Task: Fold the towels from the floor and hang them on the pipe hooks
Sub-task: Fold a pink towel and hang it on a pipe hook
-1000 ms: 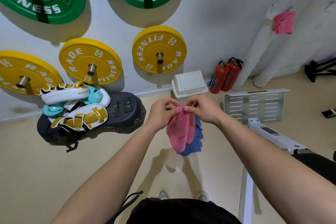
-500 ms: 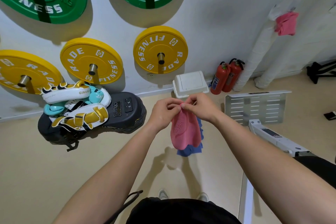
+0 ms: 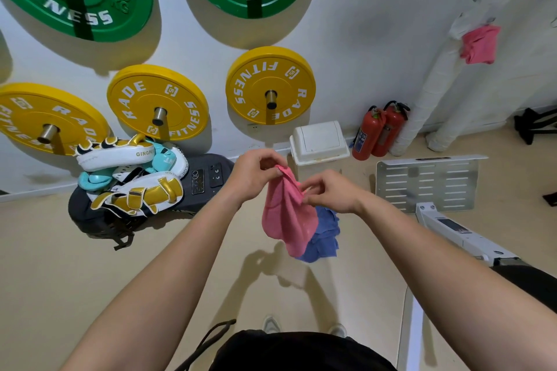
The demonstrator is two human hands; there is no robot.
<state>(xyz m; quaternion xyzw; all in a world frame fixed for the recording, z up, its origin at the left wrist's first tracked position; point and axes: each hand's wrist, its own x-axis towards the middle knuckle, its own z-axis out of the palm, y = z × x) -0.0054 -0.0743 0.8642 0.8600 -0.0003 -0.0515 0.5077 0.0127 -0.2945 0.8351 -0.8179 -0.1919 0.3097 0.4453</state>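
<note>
A pink towel (image 3: 287, 217) hangs in the air in front of me, held by its top edge. My left hand (image 3: 256, 176) pinches its upper left corner and my right hand (image 3: 328, 190) pinches the edge a little lower to the right. A blue towel (image 3: 324, 235) lies crumpled on the floor just behind it, partly hidden. Another pink towel (image 3: 480, 44) hangs high on the white wrapped pipe (image 3: 428, 96) at the upper right.
Green and yellow weight plates (image 3: 271, 86) hang on the wall. Boxing pads (image 3: 132, 178) lie on a dark bag at left. A white bin (image 3: 319, 141), two red fire extinguishers (image 3: 381, 129), a slotted metal plate (image 3: 428, 181) and a white machine arm (image 3: 461, 235) stand at right.
My hands have drawn apart along the pink towel's top edge; the right hand has dropped lower and to the right, spreading the cloth wider. The camera has come closer to the wall.
</note>
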